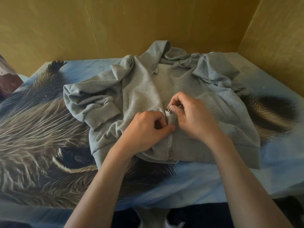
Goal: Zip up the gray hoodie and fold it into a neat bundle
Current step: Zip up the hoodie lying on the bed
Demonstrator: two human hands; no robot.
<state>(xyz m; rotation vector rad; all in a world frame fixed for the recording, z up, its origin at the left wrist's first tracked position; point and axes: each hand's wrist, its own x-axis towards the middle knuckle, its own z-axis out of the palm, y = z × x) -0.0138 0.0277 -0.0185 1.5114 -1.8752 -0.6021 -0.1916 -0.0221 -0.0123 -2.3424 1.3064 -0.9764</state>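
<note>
The gray hoodie (164, 99) lies front-up across the middle of the frame on the animal-print bedspread (41, 129), hood toward the upper centre, one sleeve bunched at centre left. My right hand (192, 116), just right of centre, pinches the small metal zipper pull (169, 109) between thumb and forefinger. My left hand (146, 129) has its fingers curled into the fabric beside the zipper track (170, 142), thumb pressing the edge down. Below my hands the teeth look joined down to the hem; above, the front gapes open toward the collar. The fleece is soft, light and limp, so I expect it to bunch under the slider. I judge it best to grip the hem end and keep the track taut, and later fold by shoulders and hem.
</note>
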